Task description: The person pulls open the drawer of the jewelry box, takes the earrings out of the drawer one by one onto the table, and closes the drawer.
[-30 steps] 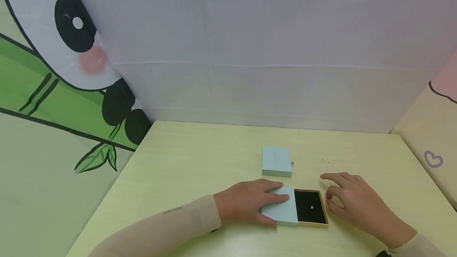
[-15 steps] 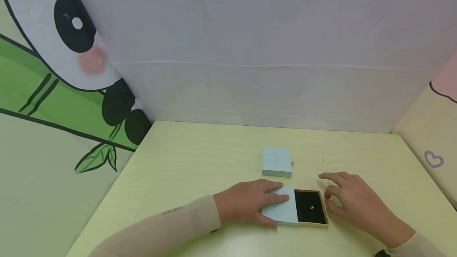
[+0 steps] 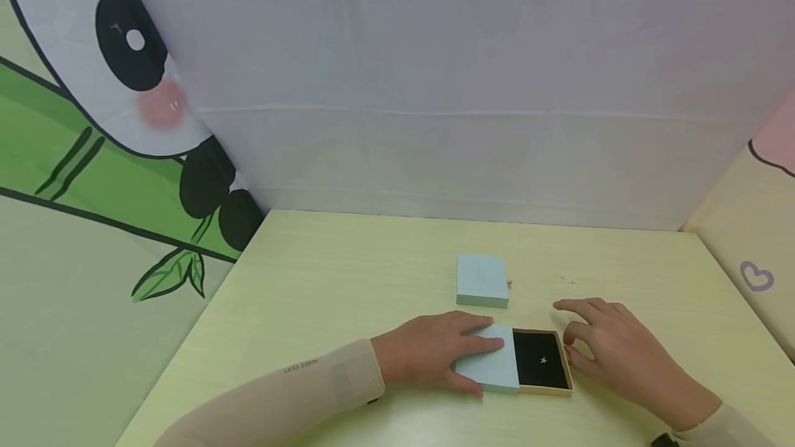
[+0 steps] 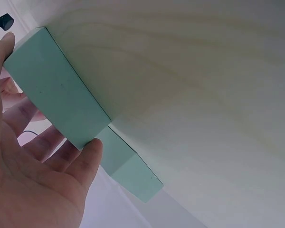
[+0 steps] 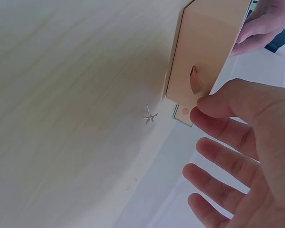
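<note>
My left hand grips the light blue sleeve of a small drawer box from above. Its thumb lies at the near edge, other fingers across the top and far edge. The box's drawer is pulled out to the right, showing a black insert with a small star-shaped earring on it. My right hand is at the drawer's end. In the right wrist view, thumb and index fingertips come together beside the ribbon pull; the other fingers are loosely extended.
A second light blue drawer box sits behind the first, a ribbon pull at its right side. Another star-shaped earring lies on the table near the right hand. Tiny bits lie farther back. A white sheet hangs behind the table.
My right hand has shifted slightly left, closer to the end of the drawer. The left hand and both boxes have stayed in place.
</note>
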The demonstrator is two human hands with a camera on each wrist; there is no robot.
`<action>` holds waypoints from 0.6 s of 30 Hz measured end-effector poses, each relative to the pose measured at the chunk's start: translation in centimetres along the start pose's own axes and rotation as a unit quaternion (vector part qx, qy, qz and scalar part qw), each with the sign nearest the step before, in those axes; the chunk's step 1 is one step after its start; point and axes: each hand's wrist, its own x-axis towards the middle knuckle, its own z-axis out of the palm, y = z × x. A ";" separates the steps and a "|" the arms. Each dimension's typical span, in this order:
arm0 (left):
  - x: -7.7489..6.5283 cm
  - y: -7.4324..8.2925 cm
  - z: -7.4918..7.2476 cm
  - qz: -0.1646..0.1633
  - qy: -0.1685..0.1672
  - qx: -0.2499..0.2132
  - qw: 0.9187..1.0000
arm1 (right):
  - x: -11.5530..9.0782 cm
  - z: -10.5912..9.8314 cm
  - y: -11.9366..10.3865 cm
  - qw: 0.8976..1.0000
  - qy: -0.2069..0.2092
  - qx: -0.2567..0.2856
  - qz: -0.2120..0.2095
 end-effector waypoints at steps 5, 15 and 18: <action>-0.1 0.0 0.1 0.002 0.005 0.004 1.000 | 0.1 -0.2 -0.1 1.000 0.000 -0.002 0.000; -0.3 0.1 -0.1 0.006 0.005 0.000 1.000 | 0.5 -0.9 -0.7 1.000 -0.006 -0.004 0.002; -0.4 0.1 -0.2 0.006 0.007 0.001 1.000 | 0.6 -1.1 -0.8 1.000 -0.004 -0.005 0.000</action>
